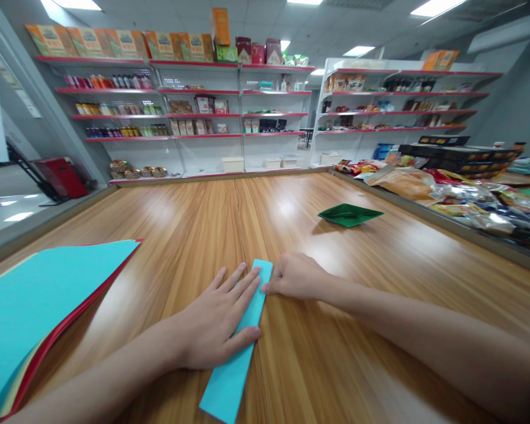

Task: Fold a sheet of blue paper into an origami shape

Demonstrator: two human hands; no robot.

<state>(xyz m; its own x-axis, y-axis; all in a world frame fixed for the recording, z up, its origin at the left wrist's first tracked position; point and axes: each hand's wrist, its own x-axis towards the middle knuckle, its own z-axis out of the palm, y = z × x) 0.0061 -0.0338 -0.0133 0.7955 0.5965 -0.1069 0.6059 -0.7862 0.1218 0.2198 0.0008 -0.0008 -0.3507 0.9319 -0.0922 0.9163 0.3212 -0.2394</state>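
A light blue strip of folded paper (232, 386) lies lengthwise on the wooden table in front of me. Across it my left hand (218, 318) rests flat with fingers spread, pressing on its upper half. At the strip's far right edge is my right hand (294, 275), its fingers curled in and the thumb tip touching the paper's edge. Whether anything is pinched inside those curled fingers is hidden. Farther off to the right sits a folded dark green paper shape (350, 215), pointed at both ends with a hollow middle.
A stack of coloured paper sheets (66, 282), light blue on top with red and cream below, lies at the left. Beyond the table's right rim are packaged snacks (406, 182) and black boxes (459, 158). Stocked shelves (194, 91) stand behind the wooden table (181, 218).
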